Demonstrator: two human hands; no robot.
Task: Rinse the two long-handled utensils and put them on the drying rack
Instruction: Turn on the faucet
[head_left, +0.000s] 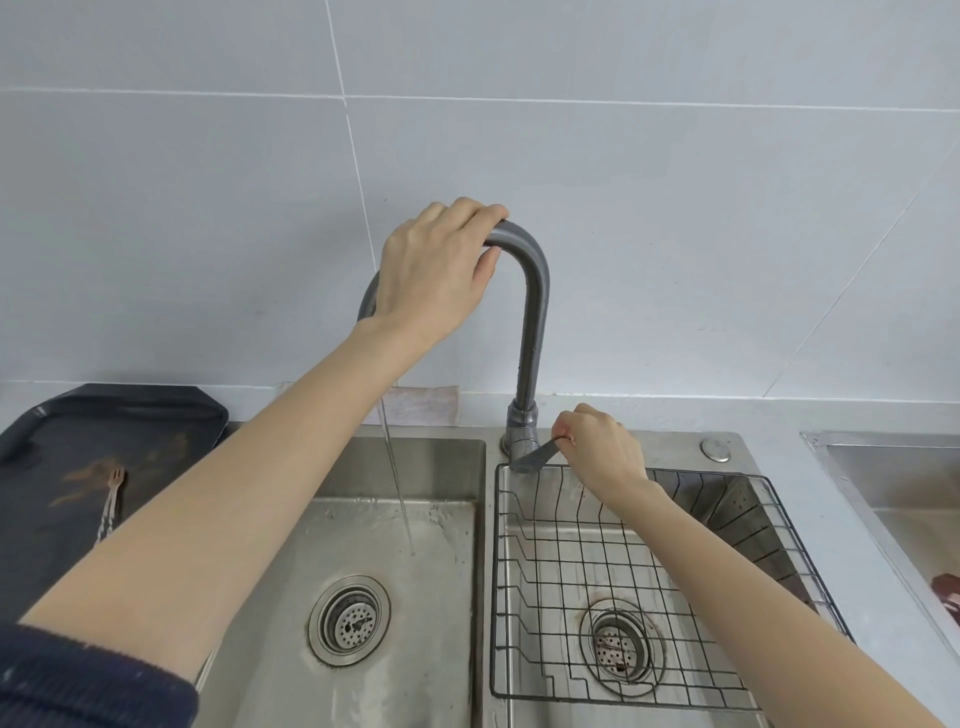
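Faucet (535, 312): brushed grey metal, dull sheen.
Sink (363, 519): stainless steel, matt, water-marked.
Rack (623, 597): thin dark-coated wire.
Tray (78, 431), left edge: dark, smooth, smeared brown.
Wall tiles (675, 208): pale, smooth, semi-matt.
Sleeve (78, 686), lower left: navy knitted cloth.

The faucet (535, 312) is dull grey metal, as is its lever (537, 457). The double sink (363, 519) is brushed silver steel with pale water stains, and each basin has a drain strainer dotted with holes. The drying rack (623, 597) in the right basin is a black wire grid. At the sink's left edge lies a dark navy tray (78, 441) smeared with brown streaks, carrying a fork (111, 499) with a coppery head. The wall tiles (675, 208) are pale grey with white grout. The left sleeve (78, 680) is dark blue knit.
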